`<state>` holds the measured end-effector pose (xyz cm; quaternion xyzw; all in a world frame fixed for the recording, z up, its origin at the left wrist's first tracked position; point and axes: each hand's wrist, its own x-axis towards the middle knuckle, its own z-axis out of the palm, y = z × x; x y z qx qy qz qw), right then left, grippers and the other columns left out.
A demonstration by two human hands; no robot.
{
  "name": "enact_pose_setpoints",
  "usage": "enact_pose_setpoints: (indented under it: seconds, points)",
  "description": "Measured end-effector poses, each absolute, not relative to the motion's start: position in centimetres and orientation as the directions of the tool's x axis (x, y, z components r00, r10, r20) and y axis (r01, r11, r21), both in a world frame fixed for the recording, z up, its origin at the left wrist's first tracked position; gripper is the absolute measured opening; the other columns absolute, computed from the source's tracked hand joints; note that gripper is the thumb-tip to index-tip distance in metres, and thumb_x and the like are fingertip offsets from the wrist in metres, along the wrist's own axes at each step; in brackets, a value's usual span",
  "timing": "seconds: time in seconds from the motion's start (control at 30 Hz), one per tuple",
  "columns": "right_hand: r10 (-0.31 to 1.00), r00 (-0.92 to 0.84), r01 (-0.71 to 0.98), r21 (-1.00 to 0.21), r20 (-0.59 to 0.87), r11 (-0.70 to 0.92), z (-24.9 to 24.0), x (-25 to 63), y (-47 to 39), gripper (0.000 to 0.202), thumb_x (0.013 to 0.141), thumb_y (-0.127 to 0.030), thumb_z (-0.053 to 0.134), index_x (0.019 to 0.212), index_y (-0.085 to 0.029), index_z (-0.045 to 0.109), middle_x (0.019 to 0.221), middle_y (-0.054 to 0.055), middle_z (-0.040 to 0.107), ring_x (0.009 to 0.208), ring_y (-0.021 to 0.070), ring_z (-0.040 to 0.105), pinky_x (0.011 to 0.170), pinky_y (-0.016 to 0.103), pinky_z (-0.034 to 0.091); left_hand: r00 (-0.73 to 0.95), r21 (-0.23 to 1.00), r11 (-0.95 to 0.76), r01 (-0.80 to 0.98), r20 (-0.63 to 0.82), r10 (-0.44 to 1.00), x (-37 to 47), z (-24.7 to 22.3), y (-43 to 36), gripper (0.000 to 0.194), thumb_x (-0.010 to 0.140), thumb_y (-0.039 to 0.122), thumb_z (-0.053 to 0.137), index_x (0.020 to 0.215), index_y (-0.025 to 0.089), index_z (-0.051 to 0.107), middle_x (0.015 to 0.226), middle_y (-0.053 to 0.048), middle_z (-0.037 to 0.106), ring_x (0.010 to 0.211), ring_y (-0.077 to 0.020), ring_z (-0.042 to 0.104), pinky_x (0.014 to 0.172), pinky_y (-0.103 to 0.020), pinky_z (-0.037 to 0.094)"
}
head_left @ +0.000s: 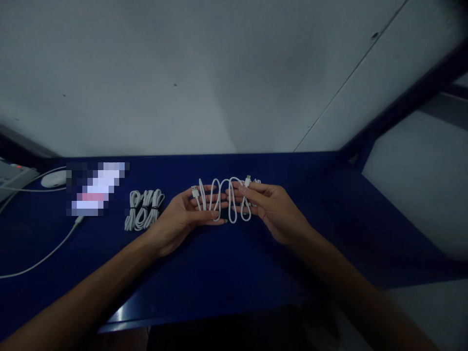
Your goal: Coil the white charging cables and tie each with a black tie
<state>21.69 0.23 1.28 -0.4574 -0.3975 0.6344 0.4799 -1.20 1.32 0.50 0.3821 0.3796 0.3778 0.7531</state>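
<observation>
A white USB cable point(231, 201) lies in loose, wavy loops across the fingers of both hands, above the blue table. My left hand point(188, 209) grips its left part, thumb over the loops, and the USB plug sticks up beside the fingers. At the other end, my right hand point(268, 202) pinches the cable near its second plug, which points upward. Partly hidden behind the right fingers is more white cable on the table. Left of my left hand rest several bundled white cables point(144, 209) with black ties.
The blue table point(234, 273) runs along a pale wall point(204, 78). Toward the left lie a blurred-out phone point(97, 190) with a charging cord point(54, 253) and a white rounded object point(53, 179). A power strip point(16, 175) with a red light sits at the far left.
</observation>
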Motion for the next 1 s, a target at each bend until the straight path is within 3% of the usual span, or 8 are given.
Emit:
enact_pose_setpoints:
  seconds: [0.37, 1.0]
  points:
    - [0.971, -0.190, -0.164, -0.970, -0.149, -0.181, 1.27, 21.83, 0.16, 0.020, 0.099, -0.040, 0.078, 0.113, -0.029, 0.088, 0.124, 0.007, 0.082, 0.119, 0.0273, 0.077, 0.115, 0.046, 0.056, 0.443, 0.855, 0.419, -0.307, -0.261, 0.858, -1.14, 0.57, 1.28, 0.059, 0.085, -0.003, 0.083, 0.138, 0.018, 0.065, 0.146, -0.018, 0.070, 0.140, -0.0388, 0.064, 0.110, -0.057, 0.062]
    - [0.979, -0.101, -0.154, -0.970, -0.176, -0.190, 1.72, 21.84, 0.20, 0.022, 0.100, -0.039, 0.076, 0.111, -0.024, 0.087, 0.125, 0.012, 0.082, 0.119, 0.0295, 0.077, 0.107, 0.046, 0.062, 0.482, 0.801, 0.478, -0.362, -0.278, 0.831, -1.28, 1.23, 1.35, 0.058, 0.092, -0.002, 0.075, 0.145, 0.020, 0.066, 0.156, -0.018, 0.063, 0.147, -0.0400, 0.057, 0.114, -0.060, 0.056]
